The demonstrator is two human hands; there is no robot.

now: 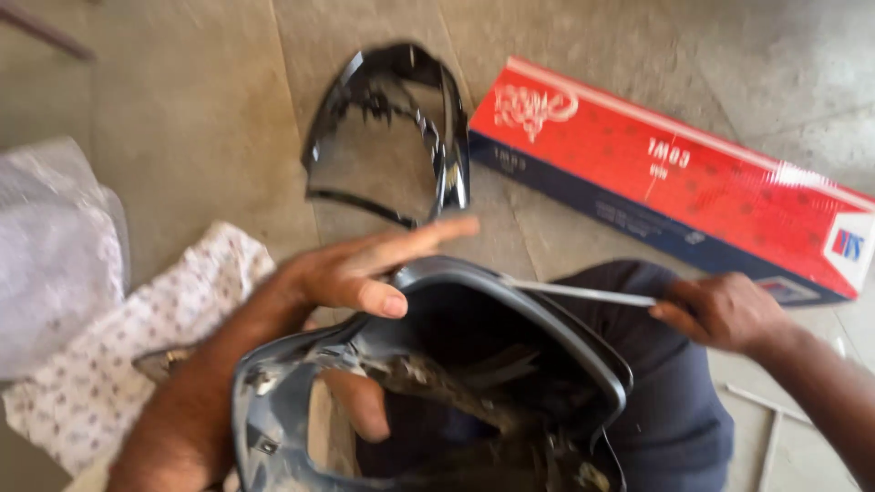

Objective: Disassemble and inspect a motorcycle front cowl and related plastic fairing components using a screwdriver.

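Stone floor [182,118] — left hand [351,273] gripping panel [510,301]

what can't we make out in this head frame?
- Grey plastic cowl: lower part cut off by the bottom edge; its inside is dark and blurred.
- Thin strip: its end is hidden in the right hand.
- Left hand: motion-blurred; grip unclear.
- Red box: right end cut off by the frame edge.
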